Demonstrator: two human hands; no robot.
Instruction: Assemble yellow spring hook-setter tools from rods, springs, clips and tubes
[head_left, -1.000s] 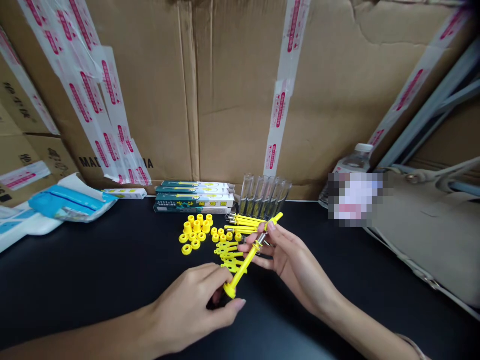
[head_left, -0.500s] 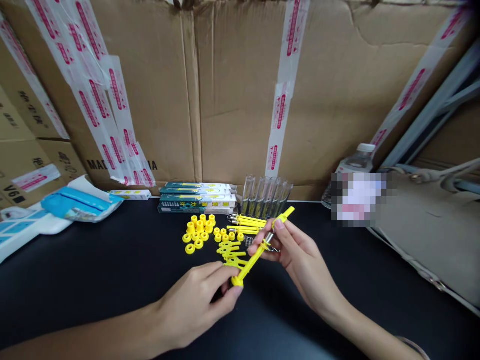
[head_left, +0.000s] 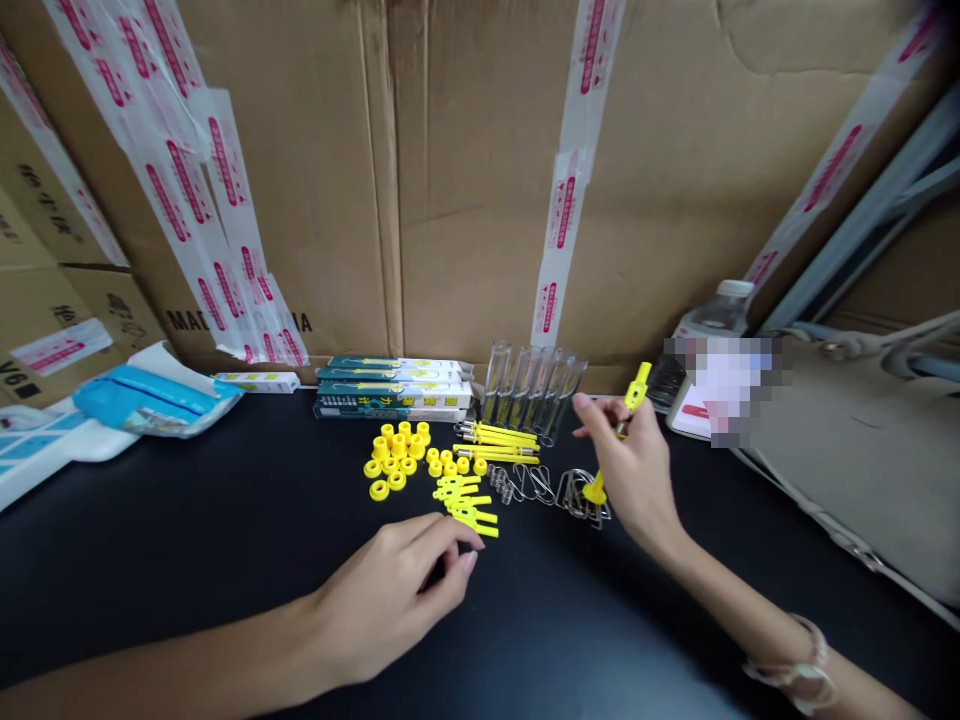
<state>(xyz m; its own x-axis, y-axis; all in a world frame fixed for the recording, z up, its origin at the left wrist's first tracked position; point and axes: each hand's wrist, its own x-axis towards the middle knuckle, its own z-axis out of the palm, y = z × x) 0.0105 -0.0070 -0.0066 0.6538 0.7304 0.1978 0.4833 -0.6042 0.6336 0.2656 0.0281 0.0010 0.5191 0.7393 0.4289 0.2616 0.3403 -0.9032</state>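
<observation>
My right hand, fingers closed, holds a yellow spring scale core in front of the clear tubes. Its flat slotted tab sticks up above the fingers and its round yellow end hangs below the palm; the middle is hidden by the hand. My left hand rests low over the black table, fingers curled, thumb and forefinger slightly apart with nothing seen between them. Just beyond its fingertips lie flat yellow tabs. Metal hooks and small springs lie between the hands.
Yellow caps and small rings stand in groups. Other yellow cores lie in front of the tubes. Stacked boxes stand behind. A blue packet is left; a bottle and a beige bag are right.
My right hand has moved right and away from the left with the spring scale core, turning it more upright. My left hand has let go of the core's round end and stayed low.
</observation>
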